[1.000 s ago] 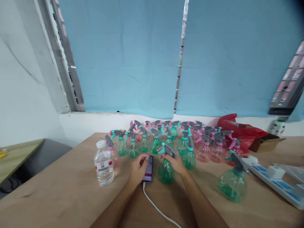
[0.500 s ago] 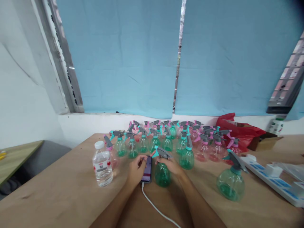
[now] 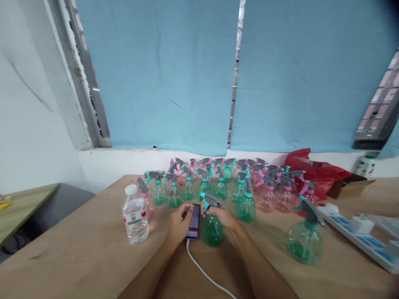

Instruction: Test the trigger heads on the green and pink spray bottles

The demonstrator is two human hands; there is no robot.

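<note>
My right hand [image 3: 220,215] is wrapped round the neck of a green spray bottle [image 3: 213,232], with fingers at its trigger below the grey-and-turquoise head. The bottle stands upright on the wooden table. Just left of it lies a phone [image 3: 193,226], screen up and lit, with a white charging cable [image 3: 201,267] running from its lower end. My left hand [image 3: 181,220] rests at the phone's left edge, partly over it. Its thumb and fingers are drawn together, and whatever they may hold is hidden. Another green spray bottle [image 3: 246,207] stands behind my right hand.
Several green and pink spray bottles [image 3: 220,189] stand in rows toward the wall. A water bottle [image 3: 135,218] is at left. On the right are a separate green spray bottle [image 3: 304,243], a white power strip [image 3: 358,238], a red plastic bag [image 3: 318,170] and a cardboard box [image 3: 352,189].
The fingers of my right hand have curled in at the spray bottle's trigger, where one reached out leftward before. My left hand is almost unmoved. The view has shifted slightly.
</note>
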